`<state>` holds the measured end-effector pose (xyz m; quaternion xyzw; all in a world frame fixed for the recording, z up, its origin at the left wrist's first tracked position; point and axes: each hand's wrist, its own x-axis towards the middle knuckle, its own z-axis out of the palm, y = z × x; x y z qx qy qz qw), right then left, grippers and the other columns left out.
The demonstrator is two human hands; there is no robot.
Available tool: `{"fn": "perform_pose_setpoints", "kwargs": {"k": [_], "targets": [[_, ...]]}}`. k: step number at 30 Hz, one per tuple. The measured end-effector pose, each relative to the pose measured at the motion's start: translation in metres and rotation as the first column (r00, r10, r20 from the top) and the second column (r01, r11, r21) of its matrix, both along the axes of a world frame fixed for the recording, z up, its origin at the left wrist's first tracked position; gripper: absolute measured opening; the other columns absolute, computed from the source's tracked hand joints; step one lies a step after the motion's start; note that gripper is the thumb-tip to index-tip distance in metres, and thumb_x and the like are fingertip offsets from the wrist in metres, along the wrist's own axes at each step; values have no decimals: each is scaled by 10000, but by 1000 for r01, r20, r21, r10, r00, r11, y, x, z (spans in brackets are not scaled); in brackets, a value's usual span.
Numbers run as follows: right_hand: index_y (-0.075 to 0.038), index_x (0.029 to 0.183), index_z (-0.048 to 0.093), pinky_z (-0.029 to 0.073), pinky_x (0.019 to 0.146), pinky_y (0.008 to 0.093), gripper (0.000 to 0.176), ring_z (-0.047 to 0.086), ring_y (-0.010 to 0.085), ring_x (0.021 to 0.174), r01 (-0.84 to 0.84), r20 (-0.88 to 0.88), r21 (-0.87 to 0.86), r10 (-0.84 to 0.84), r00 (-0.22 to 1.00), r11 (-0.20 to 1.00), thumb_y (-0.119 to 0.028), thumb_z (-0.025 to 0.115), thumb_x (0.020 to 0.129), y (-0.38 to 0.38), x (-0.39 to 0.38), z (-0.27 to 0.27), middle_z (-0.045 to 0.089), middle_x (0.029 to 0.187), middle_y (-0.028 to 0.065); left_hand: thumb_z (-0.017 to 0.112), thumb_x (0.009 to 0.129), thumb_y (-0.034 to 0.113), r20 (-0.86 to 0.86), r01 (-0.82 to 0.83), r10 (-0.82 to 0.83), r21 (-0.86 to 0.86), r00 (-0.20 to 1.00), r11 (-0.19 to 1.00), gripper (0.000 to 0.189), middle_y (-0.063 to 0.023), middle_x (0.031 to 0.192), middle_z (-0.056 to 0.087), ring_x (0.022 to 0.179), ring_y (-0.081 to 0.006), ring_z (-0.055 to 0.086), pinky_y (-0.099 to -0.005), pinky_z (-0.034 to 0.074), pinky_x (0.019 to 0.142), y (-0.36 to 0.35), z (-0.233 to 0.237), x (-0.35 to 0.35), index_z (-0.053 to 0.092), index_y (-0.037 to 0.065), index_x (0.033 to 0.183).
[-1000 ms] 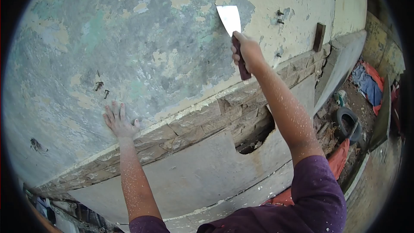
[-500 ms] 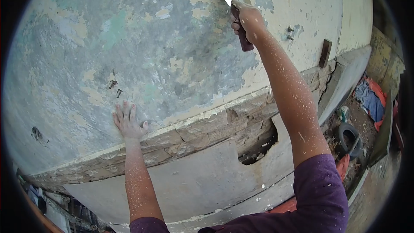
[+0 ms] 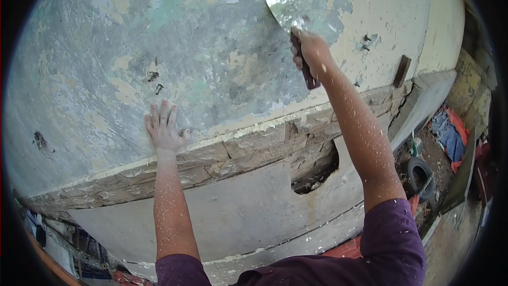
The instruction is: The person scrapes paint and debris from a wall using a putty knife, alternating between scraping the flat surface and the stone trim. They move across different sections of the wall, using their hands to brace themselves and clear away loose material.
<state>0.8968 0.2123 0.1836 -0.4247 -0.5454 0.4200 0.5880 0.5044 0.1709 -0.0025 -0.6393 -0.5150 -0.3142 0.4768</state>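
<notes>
My right hand is wrapped round the dark handle of a putty knife. Its broad, shiny metal blade points up and left over the wall, where cream paint gives way to bare grey patches with bits of green; whether the edge touches is hard to tell. My left hand, pale with dust, lies flat on the wall's lower part with fingers spread, holding nothing. Just above its fingertips, small metal bolts stick out. Paint flakes dot both forearms.
Below the painted area runs a rough stone band, with a jagged hole in the panel beneath. A wooden peg juts out at right. A tyre, blue and orange cloth and boards lie on the ground at right.
The putty knife and my right hand sit lower against the wall, and loose flakes show near the blade. Cream paint by the blade has given way to grey. The view has shifted slightly.
</notes>
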Motion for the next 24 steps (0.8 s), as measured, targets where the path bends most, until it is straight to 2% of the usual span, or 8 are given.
{"fn": "perform_pose_setpoints", "kwargs": {"k": [1,3,7,9,13,15,21,24], "targets": [[-72,806,512,346,391,280,272,432,113,426,5,28,-13,-4,1000,1000,-303,499,949,-8,-4,-27,485,597,10,635,600,384,2,2,-2,-4,1000,1000,859,-89,1493,327,1402,-373,216,-568,142,1114,-2,-2,0,376,200,1398],[-76,797,501,354,400,285,277,432,116,428,8,-29,-69,-10,1000,998,-310,511,946,-16,-16,-34,482,599,11,621,619,393,-1,30,-30,31,1000,999,840,-83,1495,326,1405,-363,215,-569,137,1114,1,1,1,378,204,1400],[-66,783,493,376,441,278,293,425,114,435,27,-79,121,-17,997,992,-311,528,940,4,-29,39,494,614,19,607,641,406,10,13,-13,-17,1000,1000,819,-80,1495,328,1406,-361,214,-570,135,1112,-1,2,-2,380,210,1403],[-63,779,499,371,431,284,302,425,118,428,-4,-113,133,19,993,991,-318,533,938,3,-29,42,490,605,20,599,655,407,2,48,-48,26,999,999,810,-71,1502,317,1408,-357,210,-571,135,1110,1,1,-2,373,219,1410],[-67,809,518,347,400,302,276,417,129,407,32,-113,-73,-40,993,997,-313,535,933,-17,-28,-42,479,585,22,595,660,414,28,51,-51,-4,998,999,810,-59,1512,303,1412,-352,204,-569,136,1109,-1,-1,0,369,225,1415],[-74,806,515,340,398,301,266,411,130,405,11,-158,-143,-34,987,990,-307,531,933,-22,-29,-53,481,589,21,596,657,452,54,37,-34,-44,998,998,824,15,1548,215,1437,-291,130,-552,102,1132,0,0,-2,344,291,1425],[-72,817,505,365,441,280,261,418,122,445,57,-190,46,-47,981,997,-300,526,941,-4,-37,36,488,616,12,605,652,444,67,52,-48,-57,997,997,833,27,1551,205,1438,-283,129,-532,86,1141,1,-1,-3,341,294,1428],[-68,831,515,366,436,293,274,423,128,441,23,-141,-41,-29,990,999,-319,535,938,-17,-44,-17,491,609,21,576,670,461,68,48,-44,-65,997,997,807,21,1544,228,1434,-279,149,-520,87,1144,-2,0,-2,353,282,1424]]}}
